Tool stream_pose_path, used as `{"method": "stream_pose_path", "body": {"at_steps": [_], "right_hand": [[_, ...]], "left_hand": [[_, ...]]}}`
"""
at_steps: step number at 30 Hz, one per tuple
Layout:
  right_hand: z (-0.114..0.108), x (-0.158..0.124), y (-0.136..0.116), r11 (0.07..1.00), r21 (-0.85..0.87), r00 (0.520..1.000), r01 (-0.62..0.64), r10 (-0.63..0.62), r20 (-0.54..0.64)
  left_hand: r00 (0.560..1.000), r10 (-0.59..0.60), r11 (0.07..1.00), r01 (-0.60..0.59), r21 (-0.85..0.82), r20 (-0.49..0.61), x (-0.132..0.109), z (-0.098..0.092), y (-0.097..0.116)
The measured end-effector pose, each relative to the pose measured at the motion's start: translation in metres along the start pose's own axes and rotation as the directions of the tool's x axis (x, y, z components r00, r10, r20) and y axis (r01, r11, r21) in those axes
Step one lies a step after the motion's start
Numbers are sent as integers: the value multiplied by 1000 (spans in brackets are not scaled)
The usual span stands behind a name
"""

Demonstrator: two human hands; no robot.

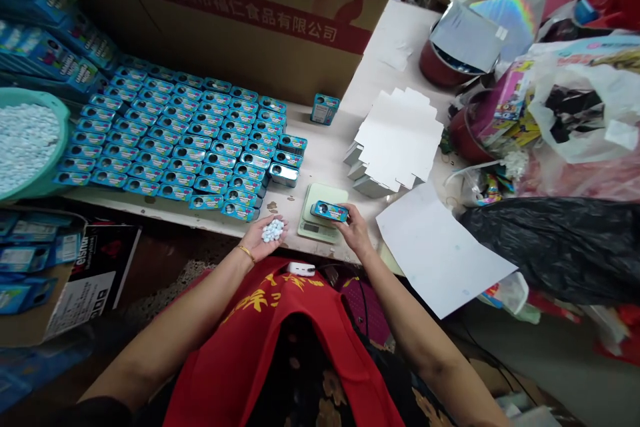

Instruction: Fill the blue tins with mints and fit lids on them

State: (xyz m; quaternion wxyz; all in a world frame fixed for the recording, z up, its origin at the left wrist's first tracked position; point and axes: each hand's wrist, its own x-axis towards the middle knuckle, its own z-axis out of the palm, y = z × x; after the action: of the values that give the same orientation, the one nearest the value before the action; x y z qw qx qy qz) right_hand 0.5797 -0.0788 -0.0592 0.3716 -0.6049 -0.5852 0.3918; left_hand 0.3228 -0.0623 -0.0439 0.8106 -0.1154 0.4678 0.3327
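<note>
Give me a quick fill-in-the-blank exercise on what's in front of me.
1. Pale candies lie in your ____ hand.
2. Your right hand holds a blue candy container at the digital ____.
3. Your apron is mostly ____.
4. The stacked cut-out sheets are ____.

Missing words: left; scale; red; white.
</note>
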Motion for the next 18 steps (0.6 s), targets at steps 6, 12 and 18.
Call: {"method": "stream_pose_path", "body": {"at_steps": [6, 12, 18], "right_hand": [[-36, -17, -7, 998, 13, 986, -56, 57, -154], [-53, -26, -3, 981, 104, 876, -163, 193, -442], [-51, -21, -12, 993, 29, 915, -114, 117, -386]], "left_hand": [[1000, -16, 998, 15, -57, -17, -19, -22, -2], [998, -17, 998, 13, -62, -59, -29, -33, -2], [994, -6, 998, 0, -60, -107, -29, -35, -1]]}}
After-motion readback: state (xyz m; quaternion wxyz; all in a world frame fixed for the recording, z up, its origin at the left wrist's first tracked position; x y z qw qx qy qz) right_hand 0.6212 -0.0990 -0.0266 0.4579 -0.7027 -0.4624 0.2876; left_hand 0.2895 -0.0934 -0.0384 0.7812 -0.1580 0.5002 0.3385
